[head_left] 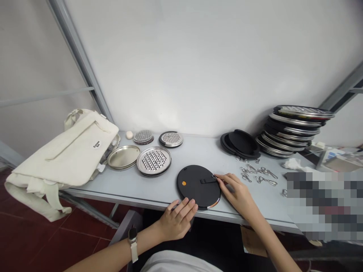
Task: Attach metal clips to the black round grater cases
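A round black disc (pixel 197 185) with a small orange dot and a black tab lies at the front edge of the grey table (pixel 198 155). My left hand (pixel 178 217) rests at the disc's near rim, fingers together against the table edge. My right hand (pixel 236 192) sits at the disc's right side, fingertips pinched on a small metal ring (pixel 214 176) at the end of the tab. Several loose metal clips (pixel 256 173) lie just right of that hand.
A white canvas bag (pixel 68 155) hangs over the table's left end. Perforated metal discs (pixel 154 160) and a plain metal lid (pixel 124 156) lie in the middle left. Black lids (pixel 241 143) and a tall stack of discs (pixel 295 130) stand at the back right.
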The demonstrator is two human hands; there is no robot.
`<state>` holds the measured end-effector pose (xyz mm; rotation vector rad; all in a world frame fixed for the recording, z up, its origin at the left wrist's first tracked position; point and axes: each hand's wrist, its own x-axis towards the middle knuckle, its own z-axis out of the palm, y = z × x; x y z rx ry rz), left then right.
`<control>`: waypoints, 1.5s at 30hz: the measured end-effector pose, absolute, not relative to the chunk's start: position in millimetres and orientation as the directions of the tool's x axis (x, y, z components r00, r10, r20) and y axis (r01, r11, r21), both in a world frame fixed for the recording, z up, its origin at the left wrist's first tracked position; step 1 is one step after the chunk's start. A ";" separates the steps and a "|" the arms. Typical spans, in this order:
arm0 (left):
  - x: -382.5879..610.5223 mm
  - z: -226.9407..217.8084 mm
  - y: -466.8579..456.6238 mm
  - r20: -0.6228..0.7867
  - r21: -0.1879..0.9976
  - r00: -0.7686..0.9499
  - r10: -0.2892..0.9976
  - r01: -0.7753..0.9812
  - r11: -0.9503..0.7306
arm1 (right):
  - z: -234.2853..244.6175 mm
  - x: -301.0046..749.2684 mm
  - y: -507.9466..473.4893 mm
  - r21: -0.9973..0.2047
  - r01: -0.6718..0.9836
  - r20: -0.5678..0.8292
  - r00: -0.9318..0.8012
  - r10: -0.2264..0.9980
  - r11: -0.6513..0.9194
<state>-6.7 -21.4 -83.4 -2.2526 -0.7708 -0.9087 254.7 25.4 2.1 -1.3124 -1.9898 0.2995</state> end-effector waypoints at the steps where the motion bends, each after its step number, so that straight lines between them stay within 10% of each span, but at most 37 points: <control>1: -6.8 -83.9 -21.3 0.746 -0.297 0.600 0.289 0.688 -0.662 | 2.4 254.8 25.3 -0.553 0.698 0.439 -0.220 0.871 0.455; 45: -7.6 -86.3 -20.7 0.749 -0.316 0.600 0.281 0.696 -0.644 | 8.3 256.3 24.8 -0.768 0.552 0.320 -0.109 0.941 0.325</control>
